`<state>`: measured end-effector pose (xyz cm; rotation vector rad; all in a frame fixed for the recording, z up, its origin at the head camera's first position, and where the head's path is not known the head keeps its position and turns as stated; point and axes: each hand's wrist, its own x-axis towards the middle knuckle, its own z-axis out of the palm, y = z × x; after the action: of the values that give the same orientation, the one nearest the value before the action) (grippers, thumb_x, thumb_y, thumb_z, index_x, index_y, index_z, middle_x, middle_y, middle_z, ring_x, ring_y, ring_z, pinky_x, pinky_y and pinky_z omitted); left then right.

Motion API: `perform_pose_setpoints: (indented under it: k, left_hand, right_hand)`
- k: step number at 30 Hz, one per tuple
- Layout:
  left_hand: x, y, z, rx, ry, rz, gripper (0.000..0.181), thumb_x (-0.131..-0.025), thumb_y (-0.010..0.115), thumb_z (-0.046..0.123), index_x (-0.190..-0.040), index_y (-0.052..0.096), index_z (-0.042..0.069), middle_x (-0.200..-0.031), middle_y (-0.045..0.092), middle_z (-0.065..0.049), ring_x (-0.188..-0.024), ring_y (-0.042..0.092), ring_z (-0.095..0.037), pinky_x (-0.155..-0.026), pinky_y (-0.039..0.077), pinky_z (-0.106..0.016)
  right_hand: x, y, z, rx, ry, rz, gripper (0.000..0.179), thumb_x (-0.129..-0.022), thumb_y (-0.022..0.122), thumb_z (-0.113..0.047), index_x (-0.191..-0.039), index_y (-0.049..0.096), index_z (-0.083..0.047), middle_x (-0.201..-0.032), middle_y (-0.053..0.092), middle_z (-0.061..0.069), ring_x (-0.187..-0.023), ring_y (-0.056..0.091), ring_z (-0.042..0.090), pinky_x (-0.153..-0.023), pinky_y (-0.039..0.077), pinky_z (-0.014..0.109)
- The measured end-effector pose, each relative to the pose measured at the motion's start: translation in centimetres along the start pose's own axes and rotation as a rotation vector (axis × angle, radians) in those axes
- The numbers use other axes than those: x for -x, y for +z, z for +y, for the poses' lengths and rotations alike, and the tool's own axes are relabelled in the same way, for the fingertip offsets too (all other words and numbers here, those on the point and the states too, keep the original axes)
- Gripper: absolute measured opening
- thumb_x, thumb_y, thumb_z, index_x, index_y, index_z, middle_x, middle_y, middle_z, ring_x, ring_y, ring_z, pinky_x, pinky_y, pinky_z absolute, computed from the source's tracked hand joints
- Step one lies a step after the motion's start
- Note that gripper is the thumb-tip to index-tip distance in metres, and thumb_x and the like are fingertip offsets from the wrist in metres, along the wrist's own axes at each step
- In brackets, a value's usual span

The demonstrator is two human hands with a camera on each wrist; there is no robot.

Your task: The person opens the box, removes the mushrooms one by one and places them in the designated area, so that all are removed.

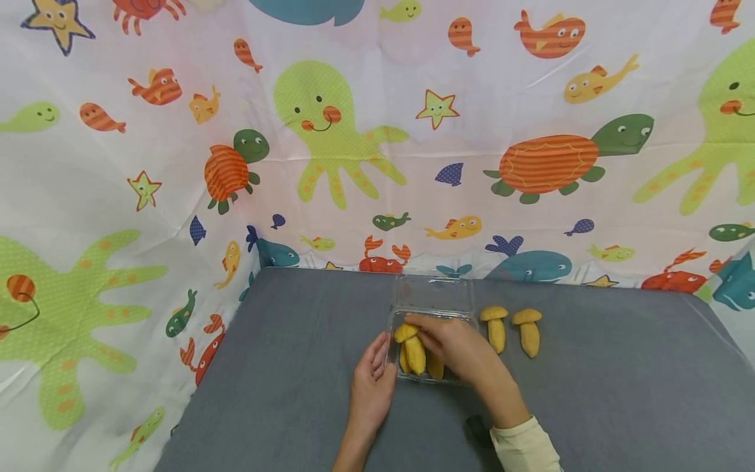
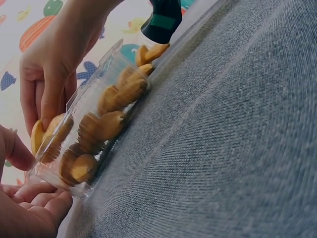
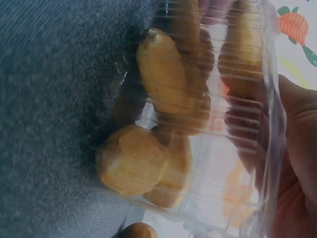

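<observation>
By the left hand [image 1: 373, 383], an open-lidded clear box [image 1: 433, 295] is held at its left wall. By the right hand [image 1: 457, 344], arched over the box, one yellow mushroom [image 1: 404, 333] is pinched; to its right, two loose mushrooms [image 1: 497, 333] are laid. Those boxed cannot be fully counted.

I see mushrooms [image 1: 496, 331] in mustard yellow, some browner in the wrist views; the box [image 1: 433, 293] is clear and colourless; the cloth [image 1: 283, 367] reads to me as plain slate grey; the sleeve [image 1: 527, 447] is cream; one black device [image 2: 161, 20] carries a green patch; my backdrop [image 1: 366, 39] is white, tinged pink, printed with a lime octopus [image 1: 330, 131] spotted orange, a green turtle [image 1: 548, 164] with a striped orange shell, a teal whale [image 1: 533, 265], a red crab [image 1: 381, 264] and a red-edged lime star [image 1: 438, 108].
</observation>
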<state>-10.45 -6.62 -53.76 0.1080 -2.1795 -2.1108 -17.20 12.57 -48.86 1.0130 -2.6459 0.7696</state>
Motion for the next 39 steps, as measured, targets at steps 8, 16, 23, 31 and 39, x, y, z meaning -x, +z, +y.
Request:
perform_pose_setpoints:
  k: [8,16,23,31,39]
  left_hand:
    - [0.1,0.1,0.1,-0.006,0.0,0.011,0.061,-0.096,0.052,-0.006,-0.156,0.049,0.003,-0.157,0.054,-0.011,-0.148,0.048,-0.024,-0.116,0.043,-0.051]
    - [0.3,0.4,-0.1,-0.016,0.004,0.025,0.061,-0.096,0.052,-0.006,-0.156,0.049,0.002,-0.156,0.055,-0.01,-0.147,0.048,-0.023,-0.115,0.045,-0.047]
    - [0.3,0.4,-0.2,0.009,0.016,0.041,0.061,-0.094,0.054,-0.006,-0.155,0.051,0.001,-0.155,0.056,-0.01,-0.147,0.049,-0.023,-0.116,0.043,-0.048]
    - [0.3,0.3,-0.2,0.019,0.026,0.047,0.06,-0.094,0.054,-0.007,-0.154,0.052,0.0,-0.155,0.056,-0.012,-0.146,0.05,-0.024,-0.116,0.043,-0.047]
    - [0.3,0.4,-0.1,0.017,0.019,0.046,0.06,-0.094,0.054,-0.007,-0.154,0.052,0.001,-0.155,0.056,-0.012,-0.146,0.049,-0.023,-0.116,0.042,-0.049]
  right_hand:
    - [0.2,-0.4,0.2,-0.07,0.057,0.068,0.038,-0.1,0.073,-0.01,-0.138,0.072,-0.014,-0.114,0.08,0.006,-0.057,0.051,-0.003,-0.058,0.048,0.022]
    - [0.9,-0.7,0.8,-0.089,0.081,0.174,0.036,-0.098,0.076,-0.011,-0.134,0.074,-0.01,-0.117,0.079,0.007,-0.069,0.067,0.003,-0.06,0.054,0.022]
    - [1.4,-1.4,1.4,-0.118,0.131,0.174,0.036,-0.1,0.073,-0.011,-0.136,0.072,-0.009,-0.117,0.079,0.01,-0.058,0.058,0.004,-0.052,0.048,0.022]
    - [2.0,-2.5,2.1,-0.085,0.181,0.186,0.036,-0.102,0.071,-0.015,-0.138,0.071,-0.009,-0.121,0.078,0.011,-0.083,0.078,0.02,-0.058,0.055,0.026]
    - [2.4,-3.3,3.1,-0.081,0.199,0.208,0.037,-0.101,0.072,-0.013,-0.138,0.072,-0.01,-0.119,0.078,0.012,-0.065,0.063,0.008,-0.046,0.043,0.022]
